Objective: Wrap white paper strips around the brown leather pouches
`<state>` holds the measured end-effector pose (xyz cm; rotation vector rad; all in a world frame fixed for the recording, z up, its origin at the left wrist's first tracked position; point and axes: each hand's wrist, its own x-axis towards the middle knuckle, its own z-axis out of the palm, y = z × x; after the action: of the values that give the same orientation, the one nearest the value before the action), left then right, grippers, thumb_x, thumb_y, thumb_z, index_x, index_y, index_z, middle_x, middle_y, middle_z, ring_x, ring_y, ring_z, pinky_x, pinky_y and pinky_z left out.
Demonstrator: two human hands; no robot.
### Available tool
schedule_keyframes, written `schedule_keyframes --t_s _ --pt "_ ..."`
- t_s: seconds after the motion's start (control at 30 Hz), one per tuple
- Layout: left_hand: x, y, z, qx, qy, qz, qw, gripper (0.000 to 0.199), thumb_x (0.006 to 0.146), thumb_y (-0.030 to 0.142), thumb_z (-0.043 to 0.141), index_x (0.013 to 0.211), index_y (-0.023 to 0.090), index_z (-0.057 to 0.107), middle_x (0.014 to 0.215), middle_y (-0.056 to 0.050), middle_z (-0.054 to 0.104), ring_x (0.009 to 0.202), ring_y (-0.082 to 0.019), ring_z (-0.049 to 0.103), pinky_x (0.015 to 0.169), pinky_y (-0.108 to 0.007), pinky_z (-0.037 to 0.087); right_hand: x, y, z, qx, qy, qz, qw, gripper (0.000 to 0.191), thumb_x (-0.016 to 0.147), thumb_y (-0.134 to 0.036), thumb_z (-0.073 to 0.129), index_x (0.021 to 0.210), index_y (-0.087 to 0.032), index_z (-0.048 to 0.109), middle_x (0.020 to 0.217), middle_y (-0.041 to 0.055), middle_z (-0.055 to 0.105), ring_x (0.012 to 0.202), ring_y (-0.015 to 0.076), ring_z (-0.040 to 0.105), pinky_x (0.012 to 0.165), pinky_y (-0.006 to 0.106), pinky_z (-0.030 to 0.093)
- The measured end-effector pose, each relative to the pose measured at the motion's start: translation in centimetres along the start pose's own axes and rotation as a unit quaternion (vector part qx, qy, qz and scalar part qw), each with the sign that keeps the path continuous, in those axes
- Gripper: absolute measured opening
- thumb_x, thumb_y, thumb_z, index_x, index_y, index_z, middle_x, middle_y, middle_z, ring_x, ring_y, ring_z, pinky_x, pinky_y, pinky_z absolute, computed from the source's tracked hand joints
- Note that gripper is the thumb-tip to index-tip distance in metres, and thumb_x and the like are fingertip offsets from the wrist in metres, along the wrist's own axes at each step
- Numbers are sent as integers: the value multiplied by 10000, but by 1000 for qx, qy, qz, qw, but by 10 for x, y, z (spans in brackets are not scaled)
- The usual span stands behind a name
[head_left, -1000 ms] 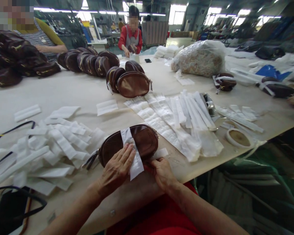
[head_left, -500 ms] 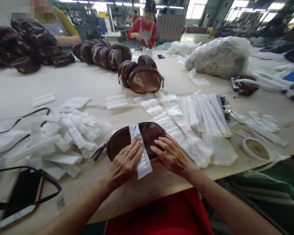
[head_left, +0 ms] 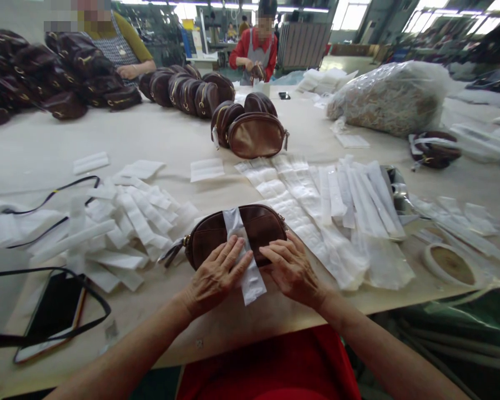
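Up from the lower edge of the brown pouch (head_left: 260, 225), where it was reaching a second ago, my right hand (head_left: 298, 275) is now resting bent fingertips on the front's right side; whether it is gripping beneath, I cannot tell. Head view: my left hand (head_left: 216, 275) is lying flat, fingers outstretched rather than clamped, over the white strip (head_left: 255, 283) crossing the pouch. On the pale tabletop (head_left: 158, 133), the pouch is lying near my edge, between a heap of white pieces (head_left: 129, 222) and a spread of long white strips (head_left: 302, 197). A phone (head_left: 52, 308) is lying lower left, a tape roll (head_left: 452, 264) farther right. Beyond, finished-looking brown pouches (head_left: 189, 94) are standing in a row, and a bulging clear bag (head_left: 394, 97) is sitting at right. Two co-workers are occupying the far side; behind them, tall windows (head_left: 352, 14) are lighting the room.
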<state>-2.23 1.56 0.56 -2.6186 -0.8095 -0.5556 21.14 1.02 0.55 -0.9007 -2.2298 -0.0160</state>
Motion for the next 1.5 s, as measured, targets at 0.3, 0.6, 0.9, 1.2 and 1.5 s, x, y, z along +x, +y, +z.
schedule_keyframes --t_s 0.3,0.6,0.9,1.2,1.5 --pt "-2 2 2 7 8 -13 1000 367 915 90 379 1265 47 481 1336 -255 492 1380 -328 253 1004 -444 452 9 -25 1 81 16 -60 995 342 849 -58 438 1155 -146 563 1023 94 639 1036 202 550 905 379 461" --pt "-4 -2 -9 -177 3 -63 982 500 851 203 434 1318 39 366 1403 -267 410 1403 -314 213 1047 -492 399 12 -13 7 137 10 -28 990 223 910 -107 478 1017 -204 648 966 38 686 954 165 583 825 322 464" --pt "-4 -7 -6 -180 75 -44 980 299 866 34 413 1131 112 528 1322 -203 507 1362 -276 335 1030 -433 448 9 -14 0 167 19 12 986 248 895 -109 487 1015 -229 668 982 53 648 926 151 597 797 314 493" --pt "4 -3 -7 -194 99 -76 973 213 881 63 432 1008 163 571 1072 -107 632 1188 -215 532 948 -357 519 8 -17 -3 197 9 27 980 232 898 -159 505 1023 -252 677 984 41 619 940 156 572 818 323 481" --pt "6 1 -8 -193 117 -107 968 203 800 0 460 886 165 540 972 -86 608 1081 -204 548 876 -326 528 7 -16 4 173 9 -18 985 205 909 -180 510 1013 -236 677 937 42 616 895 156 559 781 339 448"
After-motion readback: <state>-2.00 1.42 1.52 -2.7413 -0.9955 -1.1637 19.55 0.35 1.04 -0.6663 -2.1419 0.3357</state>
